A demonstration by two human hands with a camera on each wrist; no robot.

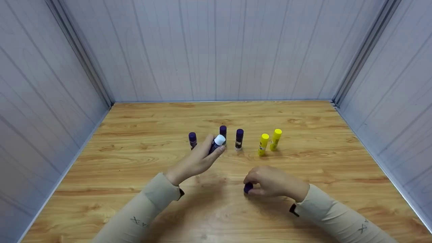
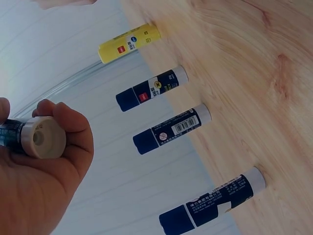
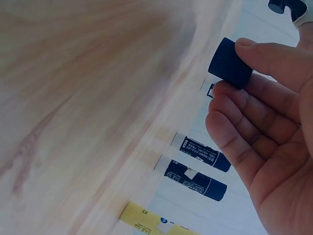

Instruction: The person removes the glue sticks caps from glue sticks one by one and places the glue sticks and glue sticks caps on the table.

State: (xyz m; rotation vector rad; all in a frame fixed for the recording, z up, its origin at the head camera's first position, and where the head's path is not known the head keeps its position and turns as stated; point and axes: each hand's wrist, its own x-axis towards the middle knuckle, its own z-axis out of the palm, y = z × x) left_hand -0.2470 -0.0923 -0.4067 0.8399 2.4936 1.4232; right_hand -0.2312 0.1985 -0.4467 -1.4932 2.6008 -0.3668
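My left hand [image 1: 197,158] grips a dark blue glue stick [image 1: 215,146], tilted above the table, its white end pointing up and right. The left wrist view looks into the hollow white base of this glue stick [image 2: 48,138]; the fingers hide much of its body. Lower right, my right hand [image 1: 271,181] pinches a dark blue cap [image 3: 230,63] between thumb and fingers, at or just over the tabletop. Behind the left hand stand three capped dark blue glue sticks, one left [image 1: 192,139], one partly covered [image 1: 223,131] and one right [image 1: 239,139].
Two yellow glue sticks, a nearer one [image 1: 263,145] and a farther one [image 1: 276,140], stand upright to the right of the blue ones. The wooden table [image 1: 135,128] is bounded by pale panel walls [image 1: 216,50] at the back and both sides.
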